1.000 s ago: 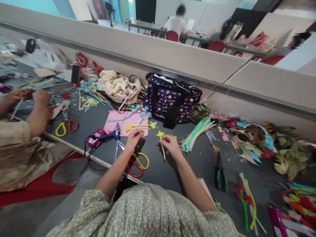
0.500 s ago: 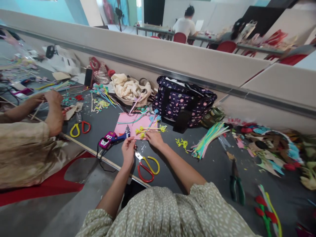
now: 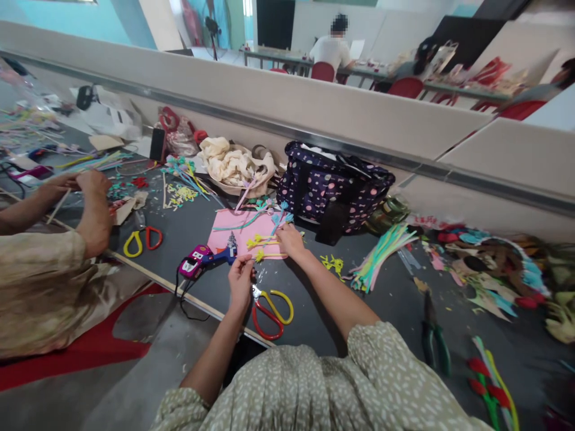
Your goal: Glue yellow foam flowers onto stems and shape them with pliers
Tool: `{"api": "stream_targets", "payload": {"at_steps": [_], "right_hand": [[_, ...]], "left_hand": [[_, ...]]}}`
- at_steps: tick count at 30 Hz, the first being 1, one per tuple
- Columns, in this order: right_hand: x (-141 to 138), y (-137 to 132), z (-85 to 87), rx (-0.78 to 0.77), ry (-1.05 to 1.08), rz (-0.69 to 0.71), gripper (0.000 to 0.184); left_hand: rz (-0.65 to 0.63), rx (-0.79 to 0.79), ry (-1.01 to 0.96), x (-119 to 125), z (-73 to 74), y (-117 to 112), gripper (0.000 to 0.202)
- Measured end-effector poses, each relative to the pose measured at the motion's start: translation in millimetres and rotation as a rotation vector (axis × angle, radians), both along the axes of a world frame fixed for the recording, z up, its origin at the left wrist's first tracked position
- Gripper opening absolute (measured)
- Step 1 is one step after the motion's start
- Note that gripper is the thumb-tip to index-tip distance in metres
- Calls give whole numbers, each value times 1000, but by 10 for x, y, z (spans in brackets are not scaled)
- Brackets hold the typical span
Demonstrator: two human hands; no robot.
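My left hand (image 3: 241, 280) is held at the front edge of a pink sheet (image 3: 220, 224), thumb and fingers pinched together. Whatever is between them is too small to make out. My right hand (image 3: 291, 242) rests over the sheet's right side with its fingers stretched out, beside blue fuzzy flowers (image 3: 283, 216). Yellow-tipped pipe cleaner stems (image 3: 258, 241) lie on the sheet, their right ends running toward that hand. Scissors (image 3: 272, 311) with one red and one yellow handle loop lie just below my hands. A purple-and-blue glue gun (image 3: 195, 261) sits left of my left hand.
A dark patterned bag (image 3: 335, 185) and a cream cloth bundle (image 3: 238, 158) stand against the partition. To the right are a pipe cleaner bundle (image 3: 381, 257), yellow bits (image 3: 332, 263) and pliers (image 3: 433, 338). Another person's hands (image 3: 92, 182) work at the left, near other scissors (image 3: 141, 236).
My right hand has shifted up and right across the pink sheet, toward the blue flowers, uncovering more yellow-tipped stems. My left hand has moved slightly right and down, staying pinched.
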State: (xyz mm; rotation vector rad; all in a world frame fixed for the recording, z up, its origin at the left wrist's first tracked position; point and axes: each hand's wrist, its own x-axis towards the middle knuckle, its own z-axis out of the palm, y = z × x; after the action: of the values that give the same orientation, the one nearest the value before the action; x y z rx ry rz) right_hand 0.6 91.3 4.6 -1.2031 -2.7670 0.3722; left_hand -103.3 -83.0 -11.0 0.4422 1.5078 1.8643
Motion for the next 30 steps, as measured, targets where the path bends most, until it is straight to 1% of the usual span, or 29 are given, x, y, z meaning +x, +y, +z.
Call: {"api": "stream_targets", "payload": {"at_steps": [3,5,6,9,11,14,15,18,20,22,24,25,28,30], "right_hand": [[-29,-21,82,-25,5,-1,26],[-3,-69,176,-41,39,-14,25],[24,-99,229,-51,63,-26,24],[153,-205,378,-77,160,-79,21],[279,-293,447,-98,233,-117,20],[513,-458,492,-148,325,-164,16],[597,-517,494,-162,352,-180,14],[851,-680,489,-194,429,-228,13],[1033,-770,488,-209,471,-248,14],[1262,-847,492,-209,543,-279,16],[1574,-918,494,-117,582,-359,18],[1766,-954,489,-59,565,-424,18],[2437,-1080,428,87,394,-695,22],[2883,-1186,343,153,212,-885,26]], "left_hand": [[-59,-11,-37,28,33,37,29],[-127,-14,-55,26,64,84,32],[-140,-7,-60,19,82,122,34],[-193,26,-91,5,151,300,37],[-230,44,-146,42,217,439,37],[-315,93,-184,193,333,588,35],[-323,103,-181,260,369,615,35],[-369,108,-204,468,454,652,37],[-431,110,-249,584,487,658,39],[-489,111,-278,667,504,663,40],[-525,111,-259,714,509,667,39],[-535,109,-233,727,508,669,39],[-554,90,-148,749,504,679,39],[-561,70,-124,772,502,692,37]]}}
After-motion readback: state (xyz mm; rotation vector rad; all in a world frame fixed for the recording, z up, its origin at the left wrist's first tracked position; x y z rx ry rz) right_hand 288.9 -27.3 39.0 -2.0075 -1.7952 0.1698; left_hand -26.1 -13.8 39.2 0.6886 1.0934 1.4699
